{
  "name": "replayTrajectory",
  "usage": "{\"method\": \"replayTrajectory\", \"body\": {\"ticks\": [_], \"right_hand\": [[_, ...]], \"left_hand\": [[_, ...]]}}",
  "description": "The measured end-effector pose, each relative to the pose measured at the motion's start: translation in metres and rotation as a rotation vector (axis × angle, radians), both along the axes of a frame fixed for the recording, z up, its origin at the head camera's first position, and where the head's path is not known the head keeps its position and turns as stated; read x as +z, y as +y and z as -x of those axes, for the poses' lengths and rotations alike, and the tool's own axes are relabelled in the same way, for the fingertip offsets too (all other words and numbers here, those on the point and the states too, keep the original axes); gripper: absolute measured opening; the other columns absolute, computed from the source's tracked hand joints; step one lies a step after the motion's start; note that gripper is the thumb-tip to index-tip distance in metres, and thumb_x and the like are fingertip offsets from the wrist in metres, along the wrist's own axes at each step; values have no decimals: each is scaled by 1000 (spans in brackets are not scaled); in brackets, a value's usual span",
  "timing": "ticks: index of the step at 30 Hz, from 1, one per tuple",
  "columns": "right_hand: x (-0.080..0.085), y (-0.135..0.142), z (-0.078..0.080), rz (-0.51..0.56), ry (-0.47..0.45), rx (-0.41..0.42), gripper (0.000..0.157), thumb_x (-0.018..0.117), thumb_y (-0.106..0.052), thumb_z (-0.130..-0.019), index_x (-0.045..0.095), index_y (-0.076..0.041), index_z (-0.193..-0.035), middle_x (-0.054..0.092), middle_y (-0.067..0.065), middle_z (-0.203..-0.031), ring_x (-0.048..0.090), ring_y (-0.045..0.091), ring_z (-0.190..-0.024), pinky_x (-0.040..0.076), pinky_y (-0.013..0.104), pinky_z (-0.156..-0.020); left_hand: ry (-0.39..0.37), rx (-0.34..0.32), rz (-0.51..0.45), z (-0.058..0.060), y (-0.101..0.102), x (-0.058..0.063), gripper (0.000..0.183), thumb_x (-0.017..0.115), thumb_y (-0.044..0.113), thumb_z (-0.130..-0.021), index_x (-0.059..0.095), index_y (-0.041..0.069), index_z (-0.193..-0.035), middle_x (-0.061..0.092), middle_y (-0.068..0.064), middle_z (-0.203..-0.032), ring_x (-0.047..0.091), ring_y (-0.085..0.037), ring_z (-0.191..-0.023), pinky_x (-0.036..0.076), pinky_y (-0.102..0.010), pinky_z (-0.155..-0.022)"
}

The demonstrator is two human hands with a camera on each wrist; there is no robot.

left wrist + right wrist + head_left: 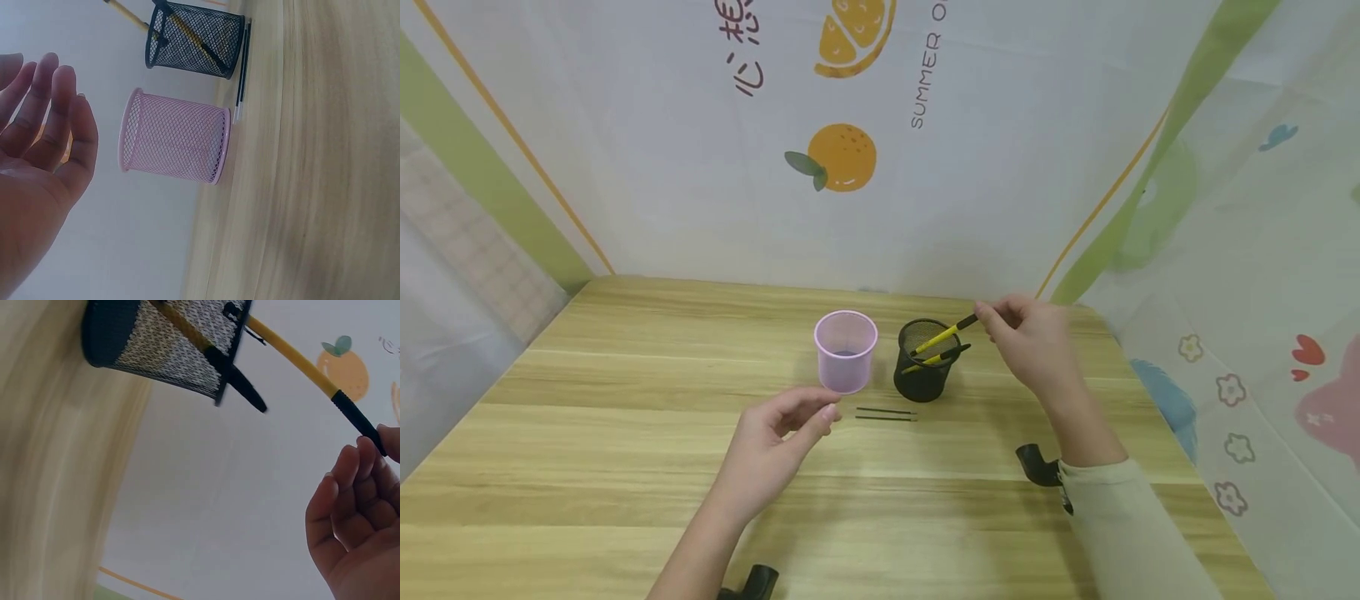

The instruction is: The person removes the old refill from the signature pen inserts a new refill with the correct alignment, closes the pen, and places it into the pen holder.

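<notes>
My right hand (1028, 342) pinches the black end of a yellow and black pen (300, 357) between thumb and fingertips. That pen slants down, its lower end at the mouth of a black mesh pen cup (919, 385). A second yellow and black pen (234, 378) leans inside the same cup, its black end above the rim. To the left stands a pink mesh pen cup (178, 137). My left hand (771, 442) hovers in front of the pink cup, fingers loosely bent and holding nothing. Two thin dark rods like pen refills (887, 410) lie side by side before the cups.
All of this is on a wood-grain table (625, 467). A white printed cloth (700, 192) hangs behind its back edge, and another patterned cloth (1262, 292) hangs on the right. Black curved pieces (1036, 467) show at both wrists.
</notes>
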State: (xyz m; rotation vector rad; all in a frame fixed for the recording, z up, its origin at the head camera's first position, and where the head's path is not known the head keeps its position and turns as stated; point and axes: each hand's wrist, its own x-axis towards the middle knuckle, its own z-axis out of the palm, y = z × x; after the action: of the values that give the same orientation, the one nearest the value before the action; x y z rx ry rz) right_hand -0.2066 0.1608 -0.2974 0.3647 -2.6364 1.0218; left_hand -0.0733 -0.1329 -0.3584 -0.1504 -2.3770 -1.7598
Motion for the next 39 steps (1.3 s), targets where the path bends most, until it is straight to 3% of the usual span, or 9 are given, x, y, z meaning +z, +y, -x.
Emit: {"method": "replayTrajectory", "body": {"ticks": [8,14,18,29,39], "right_hand": [[-14,-6,4,-41,-118,10,40,57,-53,-95,72,-16,-101,72,2,-93,64,20,-87,53,38,-77],[-22,-10,7,-31,-203,23,40,55,-52,-96,69,-17,-110,71,3,-105,64,23,-98,54,42,-85],[-26,-11,6,-23,-223,20,32,56,-43,-98,68,-19,-113,70,2,-108,63,22,-99,53,40,-83],[-34,-9,5,0,-220,23,27,56,-36,-99,67,-19,-117,68,1,-113,64,23,-93,52,32,-68],[-31,-13,-8,24,-206,42,30,57,-37,-98,66,-17,-117,67,1,-113,65,22,-94,54,32,-71]], "left_hand": [[1,0,-6,-1,-1,-1,15,68,31,-93,71,25,-106,74,-2,-98,70,-19,-87,55,-27,-82],[6,12,2,-1,-3,0,14,68,31,-93,71,25,-105,74,2,-96,70,-16,-86,55,-29,-82],[13,7,2,0,-3,-1,13,68,30,-93,71,25,-104,74,0,-96,70,-17,-86,55,-29,-82],[1,4,8,1,-3,-1,12,67,31,-93,71,26,-103,74,-1,-97,69,-12,-85,55,-29,-81],[-4,10,27,1,-5,-2,13,66,33,-94,71,27,-104,73,6,-97,70,-14,-88,55,-31,-82]]}}
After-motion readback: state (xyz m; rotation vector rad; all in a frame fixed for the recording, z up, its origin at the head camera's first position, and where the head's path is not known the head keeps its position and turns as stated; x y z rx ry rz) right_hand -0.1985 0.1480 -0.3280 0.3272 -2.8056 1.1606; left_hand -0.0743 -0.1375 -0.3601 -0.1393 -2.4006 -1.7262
